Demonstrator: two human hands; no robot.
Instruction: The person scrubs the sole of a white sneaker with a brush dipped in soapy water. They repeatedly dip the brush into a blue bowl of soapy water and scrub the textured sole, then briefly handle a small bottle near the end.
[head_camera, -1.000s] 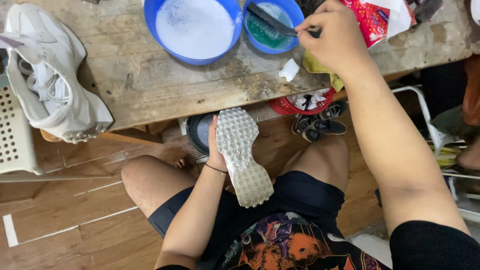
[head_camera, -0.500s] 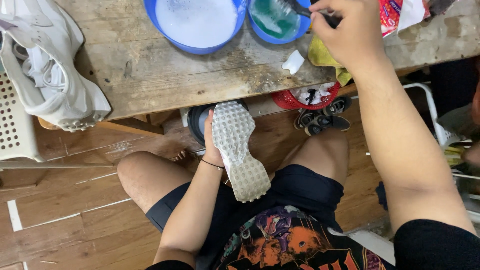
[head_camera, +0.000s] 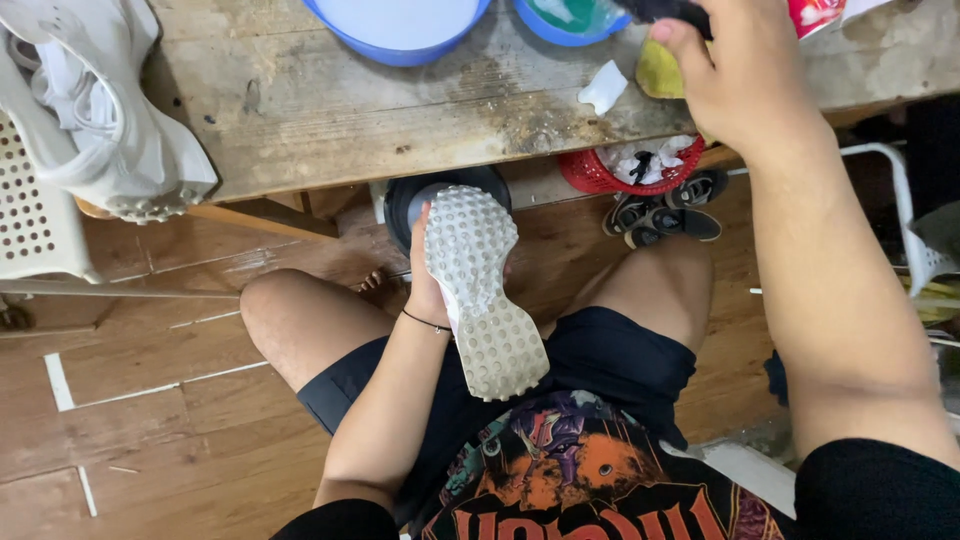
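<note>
Left hand (head_camera: 432, 290) is clamped round the side of a pale sneaker (head_camera: 480, 290), sole up w/ the nubby tread facing the camera, held over the lap just below the bench (head_camera: 400, 120) edge. Right hand (head_camera: 745, 75) is up on the bench, fingers closed on a dark brush handle (head_camera: 672, 10), right by the small blue bowl w/ green liquid (head_camera: 575, 15); the bristle end is cut off at the top so can't tell if it's loaded. Imo the trick here is getting the brush wet but not dripping, then keeping the sole tilted so runoff goes to the floor, not the shorts, and holding the shoe firm at the midfoot so it doesn't twist under scrubbing. Next to that is a bigger blue basin (head_camera: 400, 30) w/ whitish water, a yellow sponge-ish thing (head_camera: 660, 72) and a scrap of white paper (head_camera: 603, 88). Second white sneaker (head_camera: 100, 110) sits on the left end. Bench is rough, stained planks. Underneath: a red basket (head_camera: 625, 165), dark sandals (head_camera: 665, 210), wood floor (head_camera: 150, 380), and a white plastic crate (head_camera: 35, 210) far left.
</note>
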